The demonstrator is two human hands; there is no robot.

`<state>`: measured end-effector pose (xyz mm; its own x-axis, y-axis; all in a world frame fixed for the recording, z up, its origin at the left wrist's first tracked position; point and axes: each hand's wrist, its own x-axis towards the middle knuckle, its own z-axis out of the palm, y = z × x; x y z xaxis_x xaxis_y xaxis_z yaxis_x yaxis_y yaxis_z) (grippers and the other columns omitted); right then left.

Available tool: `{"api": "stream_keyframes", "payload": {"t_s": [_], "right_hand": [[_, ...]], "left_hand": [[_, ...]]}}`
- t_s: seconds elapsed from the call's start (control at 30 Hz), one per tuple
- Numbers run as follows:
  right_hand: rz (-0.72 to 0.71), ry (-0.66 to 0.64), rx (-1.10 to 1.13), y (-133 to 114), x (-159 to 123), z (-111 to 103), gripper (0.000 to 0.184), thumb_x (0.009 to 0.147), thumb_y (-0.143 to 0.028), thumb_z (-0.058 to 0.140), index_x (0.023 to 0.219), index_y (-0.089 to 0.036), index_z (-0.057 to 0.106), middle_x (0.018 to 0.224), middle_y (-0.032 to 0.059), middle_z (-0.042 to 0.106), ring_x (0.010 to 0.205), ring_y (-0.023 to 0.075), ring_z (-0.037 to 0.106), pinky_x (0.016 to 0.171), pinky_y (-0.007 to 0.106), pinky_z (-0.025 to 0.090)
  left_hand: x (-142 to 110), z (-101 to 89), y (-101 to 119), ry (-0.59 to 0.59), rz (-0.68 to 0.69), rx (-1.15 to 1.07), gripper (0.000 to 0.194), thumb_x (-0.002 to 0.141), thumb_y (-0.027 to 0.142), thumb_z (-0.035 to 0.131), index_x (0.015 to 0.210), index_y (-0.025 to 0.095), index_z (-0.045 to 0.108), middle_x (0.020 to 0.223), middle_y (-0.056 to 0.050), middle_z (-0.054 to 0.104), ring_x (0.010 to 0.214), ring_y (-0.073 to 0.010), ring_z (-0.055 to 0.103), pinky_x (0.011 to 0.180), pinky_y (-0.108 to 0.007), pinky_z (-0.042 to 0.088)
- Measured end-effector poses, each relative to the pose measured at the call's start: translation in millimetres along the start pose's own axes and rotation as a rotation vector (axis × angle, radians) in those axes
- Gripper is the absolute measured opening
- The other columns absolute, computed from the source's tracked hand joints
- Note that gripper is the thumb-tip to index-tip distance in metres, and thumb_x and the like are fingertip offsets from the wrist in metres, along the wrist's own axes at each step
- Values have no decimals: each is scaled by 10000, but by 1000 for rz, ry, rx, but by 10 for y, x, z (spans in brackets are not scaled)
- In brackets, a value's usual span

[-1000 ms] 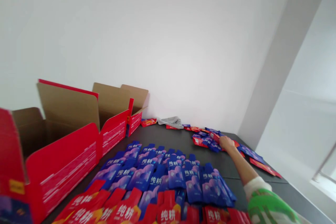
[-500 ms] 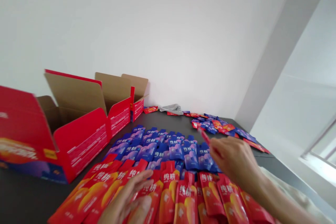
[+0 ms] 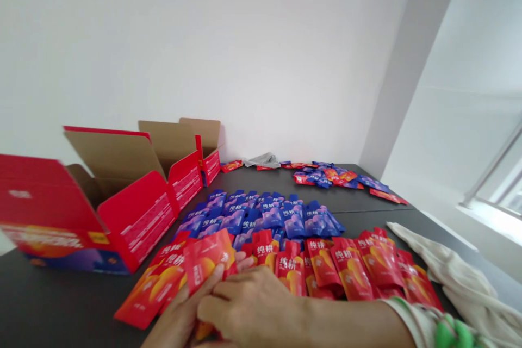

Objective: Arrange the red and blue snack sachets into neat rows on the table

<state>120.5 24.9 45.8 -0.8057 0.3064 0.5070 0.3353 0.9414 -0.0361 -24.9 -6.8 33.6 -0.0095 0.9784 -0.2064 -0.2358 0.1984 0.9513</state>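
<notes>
Red flat foil sachet [image 3: 209,261] near tabletop's [image 3: 57,304] front edge, pinched between curled left hand [image 3: 179,319] and right hand [image 3: 255,310], fingers closed on its lower end, long axis upright, top tilted away. Behind: row of red sachets [image 3: 346,272], row of blue sachets [image 3: 261,215]. Left edge: open red cardboard boxes [image 3: 134,212], contents not visible.

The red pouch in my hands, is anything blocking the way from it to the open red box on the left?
Nothing visible does. The red pouch is held by both hands above the red row; only bare table lies between it and the box.
</notes>
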Motion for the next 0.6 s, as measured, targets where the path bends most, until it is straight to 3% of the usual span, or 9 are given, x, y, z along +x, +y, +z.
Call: {"api": "stream_keyframes", "payload": {"t_s": [0.07,0.13,0.2,0.3,0.37,0.47,0.53,0.6], "right_hand": [[150,61,123,85,-29,-141,257,938,-436,572,883,-187,543,869,-10,620,801,141,591,716,243,462],[366,187,193,192,-41,-248,163,894,-299,634,948,-177,540,967,16,606,924,153,565,798,252,444],[509,209,333,306,-43,-300,286,829,-259,703,1038,-169,528,1004,32,595,933,156,547,791,249,433],[541,65,744,471,-58,-316,205,863,-295,653,957,-169,521,717,-40,546,617,84,477,572,180,352],[570,57,949,577,-92,-336,153,906,-292,566,865,-164,493,586,-65,474,497,60,395,501,170,284],[639,150,1028,712,-184,-433,178,912,-319,553,896,-158,478,587,-51,521,483,58,398,504,170,290],[653,219,1022,744,-256,-519,251,911,-372,588,967,-156,474,666,-37,552,546,60,429,539,167,318],[609,200,1029,700,-320,-576,313,921,-412,601,1055,-152,488,793,-17,562,670,68,480,619,166,371]], "left_hand": [[-10,34,-2,-11,-35,-83,525,496,497,927,840,179,688,796,-59,677,850,-290,662,657,-292,582],[-23,63,-3,-39,-65,-124,535,538,467,935,911,185,676,864,-47,686,849,-265,667,700,-282,584],[-39,84,3,-86,-73,-56,510,643,507,886,967,185,659,901,-52,687,836,-241,669,728,-276,578],[-74,114,29,-166,-88,104,560,645,564,873,956,156,649,879,-81,690,809,-225,666,707,-237,555],[-97,132,49,-206,-117,148,593,596,568,898,923,144,643,830,-93,692,754,-215,661,669,-220,539],[-107,144,59,-255,-129,172,610,576,590,896,900,144,634,809,-101,695,732,-214,655,675,-230,537],[-96,141,36,-265,-77,221,594,591,618,872,868,145,643,792,-89,691,738,-211,646,679,-228,529],[-80,143,-19,-271,7,279,567,611,634,847,840,149,662,779,-66,680,741,-201,629,668,-214,510]]}}
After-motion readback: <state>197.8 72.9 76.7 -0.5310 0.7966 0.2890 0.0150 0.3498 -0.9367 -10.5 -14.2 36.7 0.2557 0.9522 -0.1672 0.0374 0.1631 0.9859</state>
